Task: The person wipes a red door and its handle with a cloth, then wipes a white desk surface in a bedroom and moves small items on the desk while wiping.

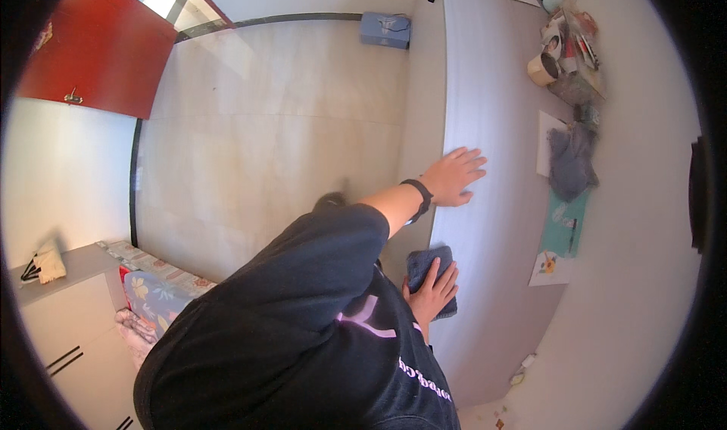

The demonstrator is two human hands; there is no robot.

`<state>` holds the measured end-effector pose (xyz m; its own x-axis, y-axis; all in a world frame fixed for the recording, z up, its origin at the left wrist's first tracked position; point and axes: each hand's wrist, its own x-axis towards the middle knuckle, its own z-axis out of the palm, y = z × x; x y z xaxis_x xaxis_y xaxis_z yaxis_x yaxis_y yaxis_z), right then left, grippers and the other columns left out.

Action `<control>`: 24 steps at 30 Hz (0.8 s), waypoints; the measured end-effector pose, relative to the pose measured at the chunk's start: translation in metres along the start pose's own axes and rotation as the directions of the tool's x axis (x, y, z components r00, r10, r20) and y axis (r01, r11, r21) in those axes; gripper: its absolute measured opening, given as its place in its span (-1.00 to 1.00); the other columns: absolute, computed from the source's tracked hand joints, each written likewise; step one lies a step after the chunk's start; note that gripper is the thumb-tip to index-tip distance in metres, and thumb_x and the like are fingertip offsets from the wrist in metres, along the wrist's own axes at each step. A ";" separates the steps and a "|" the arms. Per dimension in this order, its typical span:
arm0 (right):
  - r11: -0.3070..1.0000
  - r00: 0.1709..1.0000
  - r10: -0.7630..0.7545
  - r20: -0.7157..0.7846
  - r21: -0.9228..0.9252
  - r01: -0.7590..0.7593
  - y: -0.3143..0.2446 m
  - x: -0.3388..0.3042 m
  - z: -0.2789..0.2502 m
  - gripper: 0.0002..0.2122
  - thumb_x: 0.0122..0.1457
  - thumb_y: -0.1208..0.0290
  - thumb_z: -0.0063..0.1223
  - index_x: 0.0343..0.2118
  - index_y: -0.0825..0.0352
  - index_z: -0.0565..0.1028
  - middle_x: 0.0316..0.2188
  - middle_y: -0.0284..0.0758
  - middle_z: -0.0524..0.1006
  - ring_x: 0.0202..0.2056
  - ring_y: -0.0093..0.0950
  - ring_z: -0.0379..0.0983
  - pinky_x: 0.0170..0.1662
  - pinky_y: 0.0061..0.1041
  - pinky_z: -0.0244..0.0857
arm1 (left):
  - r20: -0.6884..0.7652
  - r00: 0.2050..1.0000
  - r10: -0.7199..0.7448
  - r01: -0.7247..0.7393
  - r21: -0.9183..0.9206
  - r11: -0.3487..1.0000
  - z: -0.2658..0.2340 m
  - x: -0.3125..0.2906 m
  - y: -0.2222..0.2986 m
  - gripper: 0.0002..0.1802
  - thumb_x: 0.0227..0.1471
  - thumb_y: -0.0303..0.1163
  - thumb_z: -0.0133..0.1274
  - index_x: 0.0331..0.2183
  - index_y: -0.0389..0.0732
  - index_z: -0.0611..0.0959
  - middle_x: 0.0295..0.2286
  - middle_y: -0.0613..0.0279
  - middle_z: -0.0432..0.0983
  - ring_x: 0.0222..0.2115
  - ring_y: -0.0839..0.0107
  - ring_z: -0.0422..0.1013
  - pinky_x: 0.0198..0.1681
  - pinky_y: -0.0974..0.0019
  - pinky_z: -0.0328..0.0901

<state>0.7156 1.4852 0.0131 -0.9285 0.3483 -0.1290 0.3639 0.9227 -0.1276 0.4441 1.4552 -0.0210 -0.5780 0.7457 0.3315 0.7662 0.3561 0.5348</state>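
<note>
My left hand [454, 177], with a black band on its wrist, lies flat with fingers spread near the edge of a long pale counter [492, 218]. It holds nothing. Closer to my body, my right hand [433, 292] grips a folded dark grey cloth [443, 258] and presses it down on the same counter. Its thumb is at the cloth's edge and the fingers lie across the top. The cloth reaches slightly past the counter's edge.
Along the wall side of the counter are a bunched grey cloth [572, 161], a teal sheet [564, 218], a drawing on paper [547, 269], a white cup [542, 69] and a plastic bag of items [579, 89]. A blue box [385, 30] stands on the floor.
</note>
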 end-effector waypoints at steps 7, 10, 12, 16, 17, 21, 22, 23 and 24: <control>0.987 0.992 0.098 -0.074 -0.117 -0.107 -0.013 0.025 0.011 -0.15 -0.21 0.17 0.30 0.22 0.24 0.18 0.27 0.05 0.01 0.27 0.03 -0.08 0.19 0.13 -0.14 | 0.025 0.998 0.060 -0.061 0.024 0.998 0.000 0.000 -0.008 -0.39 -0.06 -0.19 0.05 0.04 -0.23 0.45 0.15 0.01 0.18 0.23 0.10 -0.02 0.27 0.05 -0.11; 0.977 0.987 0.154 -0.052 -0.143 -0.160 -0.029 0.043 0.003 -0.15 -0.21 0.20 0.31 0.22 0.25 0.16 0.27 0.04 -0.01 0.28 0.01 -0.11 0.20 0.14 -0.15 | 0.098 0.979 0.181 -0.184 0.024 0.983 -0.010 -0.001 -0.032 -0.38 -0.04 -0.20 0.05 0.06 -0.24 0.42 0.17 0.03 0.15 0.23 0.10 -0.01 0.28 0.05 -0.09; 0.964 0.966 0.248 -0.071 -0.082 -0.253 -0.042 0.051 0.001 -0.15 -0.20 0.25 0.31 0.23 0.26 0.15 0.28 0.03 -0.02 0.29 0.01 -0.13 0.22 0.14 -0.17 | 0.215 0.910 0.353 -0.320 -0.174 0.931 -0.023 -0.003 -0.051 -0.36 -0.03 -0.19 0.05 0.09 -0.22 0.39 0.19 0.03 0.12 0.24 0.12 -0.01 0.28 0.06 -0.08; 0.946 0.950 0.294 -0.106 -0.108 -0.305 -0.061 0.083 -0.003 -0.14 -0.20 0.31 0.31 0.23 0.28 0.13 0.28 0.03 -0.03 0.29 0.01 -0.12 0.24 0.10 -0.18 | 0.265 0.835 0.482 -0.425 -0.245 0.871 -0.043 -0.006 -0.083 -0.35 -0.05 -0.21 0.07 0.09 -0.19 0.38 0.18 0.02 0.12 0.24 0.16 0.00 0.28 0.07 -0.09; 0.951 0.951 0.290 -0.106 -0.077 -0.298 -0.068 0.094 -0.009 -0.13 -0.21 0.33 0.31 0.24 0.28 0.11 0.27 0.05 -0.03 0.29 0.02 -0.12 0.24 0.10 -0.18 | 0.291 0.819 0.495 -0.436 -0.245 0.866 -0.051 -0.004 -0.089 -0.37 -0.06 -0.24 0.08 0.08 -0.18 0.39 0.18 0.04 0.13 0.24 0.18 0.01 0.28 0.06 -0.08; 0.954 0.957 0.268 -0.116 -0.104 -0.280 -0.081 0.131 -0.009 -0.10 -0.19 0.33 0.31 0.26 0.27 0.05 0.27 0.08 -0.04 0.28 0.04 -0.13 0.24 0.11 -0.17 | 0.449 0.776 0.442 -0.337 -0.297 0.893 -0.086 -0.004 -0.100 -0.37 -0.10 -0.34 0.09 0.08 -0.15 0.37 0.18 0.12 0.13 0.24 0.22 0.01 0.21 -0.04 0.05; 0.954 0.956 0.271 -0.116 -0.099 -0.282 -0.087 0.142 -0.010 -0.10 -0.19 0.33 0.31 0.26 0.27 0.05 0.27 0.08 -0.04 0.28 0.04 -0.13 0.24 0.11 -0.17 | 0.533 0.742 0.407 -0.275 -0.312 0.909 -0.093 -0.003 -0.102 -0.34 -0.11 -0.36 0.09 0.09 -0.14 0.35 0.18 0.13 0.13 0.24 0.22 0.01 0.19 -0.06 0.09; 0.958 0.960 0.261 -0.105 -0.091 -0.270 -0.092 0.156 -0.013 -0.09 -0.18 0.30 0.31 0.27 0.27 0.03 0.27 0.09 -0.05 0.28 0.05 -0.14 0.23 0.11 -0.17 | 0.542 0.734 0.408 -0.287 -0.297 0.911 -0.093 0.001 -0.106 -0.26 -0.13 -0.35 0.12 0.13 -0.15 0.29 0.19 0.07 0.10 0.24 0.18 0.01 0.14 -0.08 0.14; 0.962 0.963 0.251 -0.095 -0.083 -0.258 -0.095 0.169 -0.015 -0.07 -0.18 0.28 0.32 0.28 0.28 0.02 0.27 0.10 -0.06 0.29 0.06 -0.15 0.23 0.12 -0.17 | 0.540 0.736 0.408 -0.290 -0.293 0.911 -0.093 0.002 -0.109 -0.26 -0.13 -0.35 0.12 0.13 -0.15 0.29 0.19 0.07 0.10 0.24 0.18 0.01 0.14 -0.08 0.14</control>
<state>0.5227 1.4587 0.0183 -0.8104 0.5824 -0.0629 0.5840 0.8117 -0.0082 0.3335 1.3660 -0.0062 0.0388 0.9983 0.0429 0.7837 -0.0571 0.6186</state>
